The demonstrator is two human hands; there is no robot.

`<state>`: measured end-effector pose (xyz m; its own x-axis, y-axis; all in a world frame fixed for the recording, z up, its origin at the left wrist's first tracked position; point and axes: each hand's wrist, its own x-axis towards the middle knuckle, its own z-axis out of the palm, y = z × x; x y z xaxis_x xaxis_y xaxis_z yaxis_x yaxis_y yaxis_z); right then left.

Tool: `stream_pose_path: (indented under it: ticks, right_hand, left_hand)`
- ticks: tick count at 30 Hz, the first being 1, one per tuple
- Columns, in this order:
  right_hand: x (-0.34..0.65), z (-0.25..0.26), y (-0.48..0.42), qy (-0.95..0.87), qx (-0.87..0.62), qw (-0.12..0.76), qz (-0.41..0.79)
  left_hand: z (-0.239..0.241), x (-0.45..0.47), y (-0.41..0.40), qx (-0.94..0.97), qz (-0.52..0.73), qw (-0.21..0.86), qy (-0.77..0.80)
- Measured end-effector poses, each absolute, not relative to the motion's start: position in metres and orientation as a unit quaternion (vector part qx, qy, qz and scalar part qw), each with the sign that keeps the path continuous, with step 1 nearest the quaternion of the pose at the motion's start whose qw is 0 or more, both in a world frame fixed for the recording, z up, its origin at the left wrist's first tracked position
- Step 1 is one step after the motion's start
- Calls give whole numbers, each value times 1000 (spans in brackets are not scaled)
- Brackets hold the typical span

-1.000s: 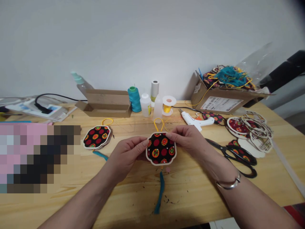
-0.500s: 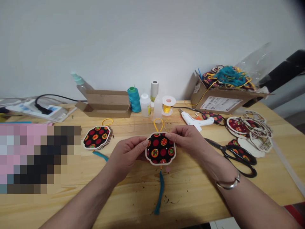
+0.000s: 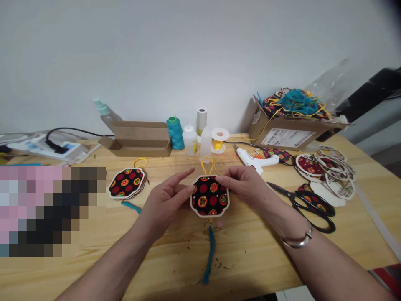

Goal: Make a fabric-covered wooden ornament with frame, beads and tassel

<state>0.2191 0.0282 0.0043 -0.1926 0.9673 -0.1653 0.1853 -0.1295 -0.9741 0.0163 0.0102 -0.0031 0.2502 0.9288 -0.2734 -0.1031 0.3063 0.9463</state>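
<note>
Between my hands is a fabric-covered pendant with a pale scalloped rim and a black, red and floral print. A yellow cord loop stands at its top, and a teal tassel hangs from its bottom. My left hand grips the left edge with the thumb on the front; its index finger is lifted away and pointing up. My right hand pinches the upper right corner, thumb in front, other fingers partly hidden behind. To the left lies a stack of matching pendants with a yellow loop and teal tassel.
Black scissors and a white glue gun lie right of my hands. Wooden frames are piled farther right. Behind stand a teal thread cone, bottles, a yellow cord spool, an open cardboard box and a full carton.
My left index finger has lifted off the pendant and now points up. The pendant stays in nearly the same place between my hands; the view has shifted slightly.
</note>
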Motion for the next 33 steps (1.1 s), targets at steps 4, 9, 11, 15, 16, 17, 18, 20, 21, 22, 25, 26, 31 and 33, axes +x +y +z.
stream_pose_path:
  ticks: [4, 9, 11, 15, 16, 17, 18, 20, 21, 22, 25, 26, 31, 33]
  right_hand:
    - [219, 5, 28, -559, -527, 358, 530]
    - [218, 8, 28, -569, -538, 338, 521]
    - [217, 8, 27, -571, -541, 331, 521]
    - [217, 7, 26, -570, -538, 324, 530]
    - [217, 7, 26, -569, -539, 323, 530]
    - [217, 8, 26, -569, -539, 322, 530]
    - [216, 8, 27, -569, -541, 321, 530]
    - [216, 9, 27, -569, -545, 317, 528]
    - [216, 9, 27, -568, -546, 315, 529]
    - [216, 9, 27, -567, -546, 314, 531]
    - [216, 8, 27, -567, -541, 316, 534]
    - [216, 7, 27, -567, -539, 318, 535]
    - [217, 6, 27, -573, -530, 325, 534]
    - [217, 6, 27, -575, -528, 326, 534]
  left_hand:
    - [-5, 15, 9, 452, 415, 670, 418]
    - [-9, 10, 9, 495, 384, 665, 406]
    - [-12, 8, 10, 503, 365, 669, 407]
    - [-15, 6, 11, 488, 344, 702, 388]
    - [-15, 6, 12, 481, 342, 710, 385]
    - [-16, 6, 12, 474, 340, 717, 382]
    - [-16, 6, 12, 469, 338, 722, 380]
    - [-16, 5, 12, 462, 337, 729, 378]
    - [-16, 5, 11, 459, 335, 731, 377]
    - [-16, 5, 11, 458, 333, 733, 377]
    - [-14, 5, 11, 455, 328, 736, 379]
    - [-13, 5, 11, 454, 325, 738, 379]
    - [-6, 6, 9, 461, 295, 738, 394]
    - [-5, 6, 9, 467, 294, 732, 400]
